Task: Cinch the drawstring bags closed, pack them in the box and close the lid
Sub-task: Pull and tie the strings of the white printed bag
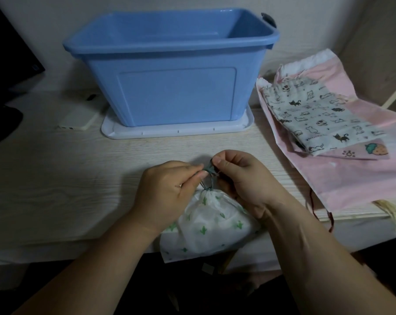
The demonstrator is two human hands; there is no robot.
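Observation:
A white drawstring bag with green cactus prints (209, 228) lies at the table's near edge, its mouth gathered tight. My left hand (167, 194) and my right hand (240, 178) both pinch its teal drawstring (50, 171) just above the gathered mouth. The open blue box (169, 71) stands behind, on its white lid (176, 133). To the right lies a cat-print bag (315, 114) on top of a large pink bag (351, 169), with a small pink strawberry-print bag (361, 152) between them.
A white phone-like slab (78, 119) lies left of the lid. A dark object (3, 123) sits at the far left. A wall stands close behind the box. A red cord (329, 214) hangs off the table's right front edge.

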